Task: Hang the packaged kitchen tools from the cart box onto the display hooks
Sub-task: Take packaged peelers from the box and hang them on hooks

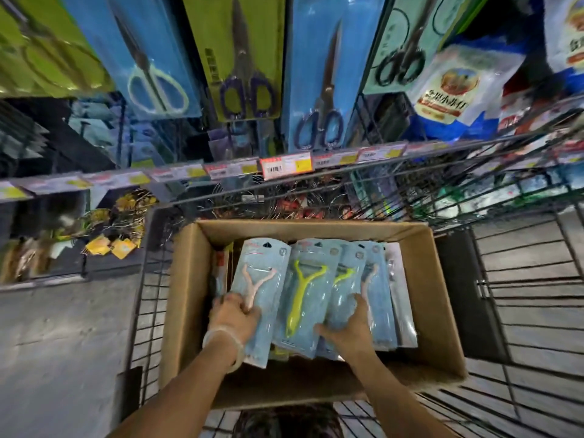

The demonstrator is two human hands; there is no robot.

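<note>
An open cardboard box point(189, 279) sits in a wire shopping cart. Several light-blue blister packs of Y-shaped peelers lie fanned inside it. My left hand point(234, 314) grips the lower part of the leftmost pack, which holds a pink peeler point(256, 279). Beside it lies a pack with a yellow-green peeler point(300, 292). My right hand point(350, 330) holds the lower ends of the packs to the right, thumb under the yellow-green pack and fingers spread over the others. More packs overlap toward the box's right side.
Packaged scissors point(246, 58) hang in rows on display hooks above. A strip of price tags point(284, 167) runs along the shelf edge behind the cart point(521, 295). Bagged goods point(452, 83) hang at upper right. Wire items with yellow tags point(110, 235) sit at left.
</note>
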